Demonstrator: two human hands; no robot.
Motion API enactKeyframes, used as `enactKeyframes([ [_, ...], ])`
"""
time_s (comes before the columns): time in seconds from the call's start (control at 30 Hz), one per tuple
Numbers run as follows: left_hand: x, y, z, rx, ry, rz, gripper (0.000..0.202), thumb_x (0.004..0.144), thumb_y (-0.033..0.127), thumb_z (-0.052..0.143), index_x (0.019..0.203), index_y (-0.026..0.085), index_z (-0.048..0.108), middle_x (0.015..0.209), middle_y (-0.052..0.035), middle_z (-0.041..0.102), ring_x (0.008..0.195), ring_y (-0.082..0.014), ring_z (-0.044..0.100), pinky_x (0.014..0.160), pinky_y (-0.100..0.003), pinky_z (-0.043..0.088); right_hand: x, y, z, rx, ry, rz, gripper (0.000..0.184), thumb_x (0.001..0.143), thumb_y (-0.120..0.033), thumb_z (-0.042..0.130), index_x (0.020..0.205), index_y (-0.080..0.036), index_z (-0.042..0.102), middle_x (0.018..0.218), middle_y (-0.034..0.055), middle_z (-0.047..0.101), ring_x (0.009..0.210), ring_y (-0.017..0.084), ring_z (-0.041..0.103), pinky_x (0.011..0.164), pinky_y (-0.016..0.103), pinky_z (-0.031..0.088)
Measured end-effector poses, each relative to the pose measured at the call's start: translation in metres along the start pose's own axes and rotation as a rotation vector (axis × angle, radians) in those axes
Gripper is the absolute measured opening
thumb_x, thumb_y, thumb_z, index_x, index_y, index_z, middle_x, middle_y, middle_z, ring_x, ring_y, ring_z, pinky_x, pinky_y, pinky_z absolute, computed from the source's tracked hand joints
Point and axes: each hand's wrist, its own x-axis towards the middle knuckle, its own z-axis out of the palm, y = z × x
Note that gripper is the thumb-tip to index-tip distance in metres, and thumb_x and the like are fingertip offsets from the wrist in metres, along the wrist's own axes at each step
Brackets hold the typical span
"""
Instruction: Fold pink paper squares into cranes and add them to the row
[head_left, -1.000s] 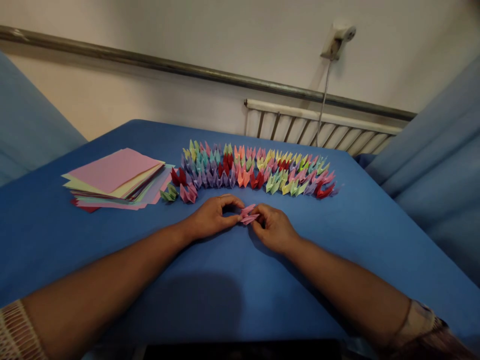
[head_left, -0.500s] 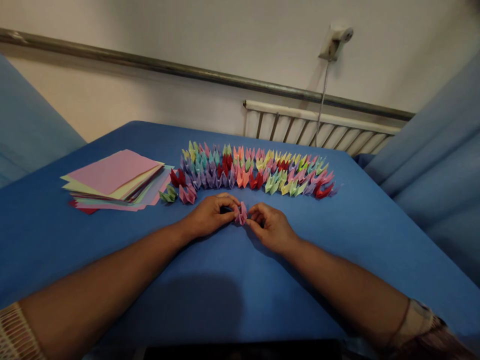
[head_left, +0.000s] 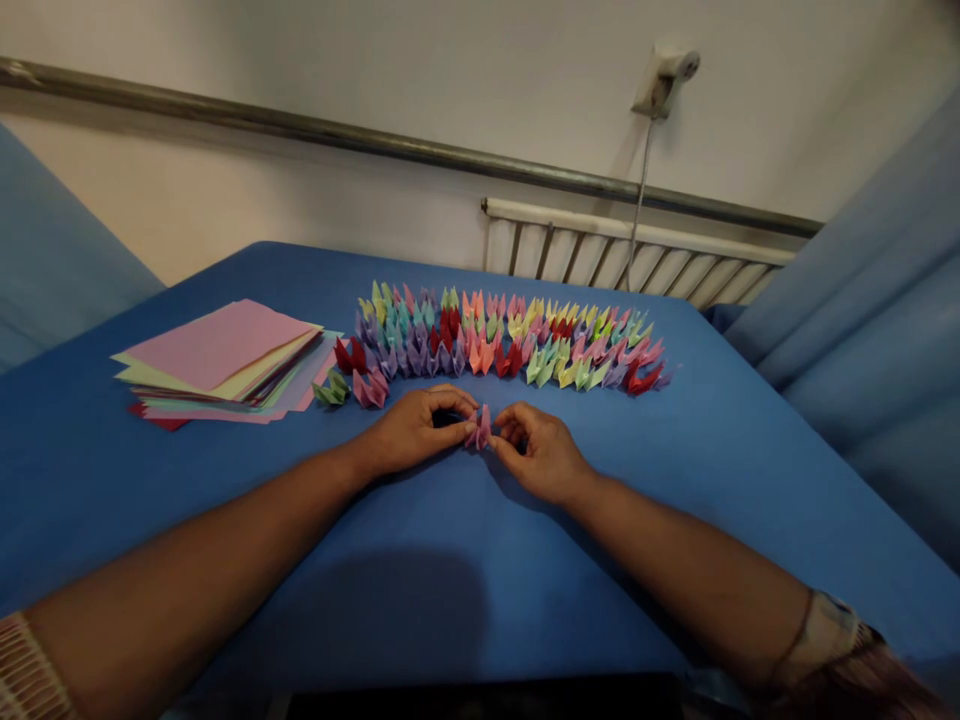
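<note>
Between my two hands, low over the blue-covered table (head_left: 420, 520), is a small pink origami crane (head_left: 478, 428). My left hand (head_left: 411, 430) pinches its left side with thumb and fingers. From the right, my right hand (head_left: 544, 450) closes thumb and fingertips on the crane's other side. Just beyond the hands stand several rows of folded paper cranes (head_left: 480, 350) in red, pink, purple, green, yellow and turquoise. At the rows' left end, a green crane (head_left: 332, 388) and a pink crane (head_left: 370, 388) sit nearest to my left hand.
A stack of coloured paper sheets (head_left: 221, 345), pink on top, lies to the left. Behind the table are a white radiator (head_left: 600, 240), a metal pipe (head_left: 337, 133) and a wall socket with a plug and cord (head_left: 664, 80). Blue curtains (head_left: 862, 270) hang at both sides.
The whole view has shifted slightly, so things appear a little further left. Both hands stay at the pink crane, with its folds turned a little between the fingers.
</note>
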Motion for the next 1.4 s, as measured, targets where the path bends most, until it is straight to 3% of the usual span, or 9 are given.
enactKeyframes([
  [0.17, 0.000, 0.001, 0.000, -0.046, 0.034, -0.038, 0.019, 0.081, 0.035, 0.066, 0.087, 0.018, 0.070, 0.100, -0.0062, 0.069, 0.097, -0.0212, 0.065, 0.092, -0.036, 0.049, 0.000, 0.001, 0.001, -0.010, -0.013, 0.016, 0.012, 0.082, -0.026, 0.065, 0.091, -0.020, 0.059, 0.073, -0.0018, 0.060, 0.063, 0.011, 0.054, 0.062, 0.024, 0.043],
  [0.43, 0.001, -0.002, 0.001, -0.219, 0.203, -0.240, 0.034, 0.080, 0.041, 0.067, 0.103, 0.016, 0.070, 0.102, -0.0080, 0.072, 0.096, -0.0232, 0.066, 0.093, -0.042, 0.050, 0.001, 0.006, 0.004, 0.037, -0.012, -0.026, 0.012, 0.084, -0.027, 0.065, 0.094, -0.021, 0.061, 0.075, -0.0015, 0.062, 0.063, 0.012, 0.054, 0.061, 0.025, 0.043],
  [0.53, 0.005, -0.004, 0.000, -0.290, 0.122, -0.219, 0.039, 0.083, 0.041, 0.066, 0.113, 0.017, 0.068, 0.116, -0.0092, 0.070, 0.109, -0.0246, 0.063, 0.100, -0.043, 0.046, 0.002, 0.007, 0.004, 0.036, 0.001, -0.109, 0.006, 0.087, -0.021, 0.061, 0.092, -0.020, 0.064, 0.077, -0.0004, 0.062, 0.067, 0.012, 0.056, 0.065, 0.025, 0.044],
  [0.67, 0.009, -0.007, -0.003, -0.321, -0.056, -0.093, 0.039, 0.085, 0.038, 0.065, 0.120, 0.020, 0.066, 0.134, -0.0090, 0.062, 0.128, -0.0246, 0.052, 0.111, -0.043, 0.036, 0.004, 0.008, 0.003, 0.077, 0.007, -0.210, 0.011, 0.088, -0.015, 0.057, 0.085, -0.020, 0.067, 0.076, -0.0001, 0.061, 0.069, 0.012, 0.056, 0.068, 0.025, 0.045],
  [0.8, 0.010, -0.008, -0.007, -0.296, -0.157, -0.070, 0.027, 0.086, 0.036, 0.065, 0.106, 0.019, 0.072, 0.133, -0.0104, 0.061, 0.127, -0.0245, 0.053, 0.110, -0.043, 0.035, 0.004, 0.008, 0.003, 0.108, -0.005, -0.201, 0.010, 0.087, -0.014, 0.059, 0.084, -0.021, 0.067, 0.075, -0.0008, 0.061, 0.068, 0.012, 0.056, 0.067, 0.025, 0.045],
  [1.0, 0.009, -0.009, -0.006, -0.246, -0.143, -0.082, 0.022, 0.085, 0.036, 0.065, 0.079, 0.015, 0.069, 0.111, -0.0091, 0.066, 0.107, -0.0217, 0.061, 0.101, -0.039, 0.041, 0.002, 0.004, 0.003, 0.097, -0.035, -0.199, 0.011, 0.087, -0.013, 0.059, 0.083, -0.020, 0.066, 0.075, -0.0012, 0.059, 0.066, 0.011, 0.055, 0.065, 0.025, 0.044],
  [1.23, 0.009, -0.008, -0.004, -0.200, -0.100, -0.004, 0.020, 0.083, 0.032, 0.065, 0.072, 0.016, 0.066, 0.094, -0.0045, 0.058, 0.094, -0.0185, 0.057, 0.093, -0.035, 0.043, 0.002, 0.002, 0.002, 0.066, -0.059, -0.210, 0.011, 0.088, -0.013, 0.058, 0.083, -0.020, 0.066, 0.075, -0.0005, 0.061, 0.068, 0.012, 0.055, 0.066, 0.025, 0.043],
  [1.4, 0.009, -0.003, -0.005, -0.207, -0.117, -0.026, 0.022, 0.084, 0.032, 0.063, 0.070, 0.016, 0.064, 0.096, -0.0046, 0.057, 0.098, -0.0193, 0.056, 0.095, -0.035, 0.041, 0.002, 0.004, 0.003, 0.062, -0.064, -0.218, 0.011, 0.088, -0.014, 0.059, 0.084, -0.020, 0.066, 0.076, -0.0006, 0.061, 0.069, 0.012, 0.056, 0.066, 0.025, 0.043],
])
